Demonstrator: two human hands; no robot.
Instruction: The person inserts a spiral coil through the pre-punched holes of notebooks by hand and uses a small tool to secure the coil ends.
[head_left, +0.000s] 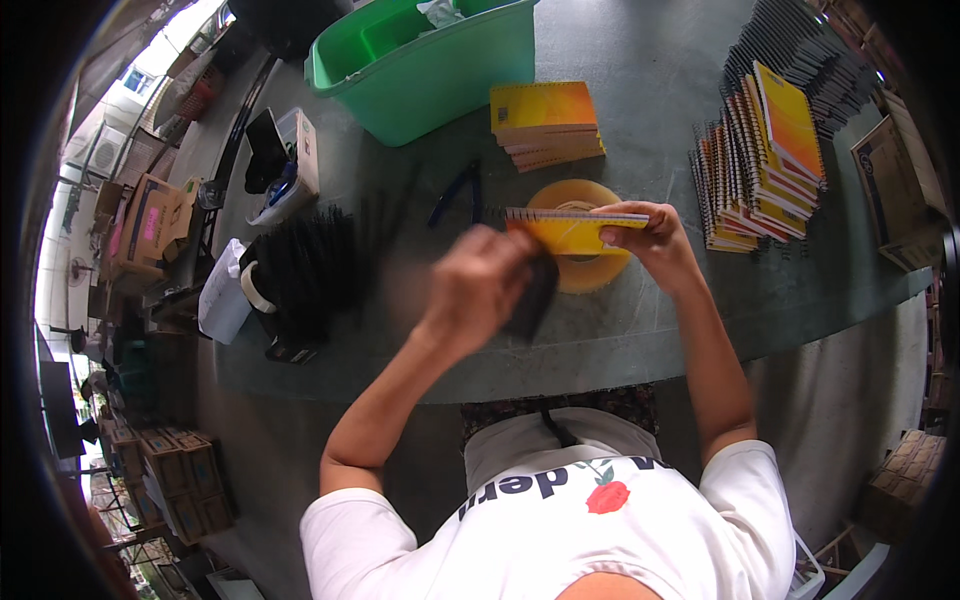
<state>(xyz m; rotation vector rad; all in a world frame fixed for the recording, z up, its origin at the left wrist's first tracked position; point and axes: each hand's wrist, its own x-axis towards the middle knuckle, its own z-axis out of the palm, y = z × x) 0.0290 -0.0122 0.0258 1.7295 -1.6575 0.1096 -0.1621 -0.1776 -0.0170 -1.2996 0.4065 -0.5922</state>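
yellow-orange notebook (575,232) (black spiral), green tub (420,80), grey-green table (650,90), amber tape roll (590,270).

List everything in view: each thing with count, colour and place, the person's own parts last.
table: one, grey-green, centre
tub: one, green, far left of centre
notebook: one, yellow, spiral-bound, held above the table
tape roll: one, yellowish clear, under the held notebook
small stack of notebooks: one, orange-yellow, behind the tape
big pile of notebooks: one, orange-yellow, right
black coils: one bundle, left
pliers: one, blue-handled, near the coils
cardboard boxes: several, brown, floor at left
left hand: blurred, at the notebook's left end
right hand: grips the notebook's right end
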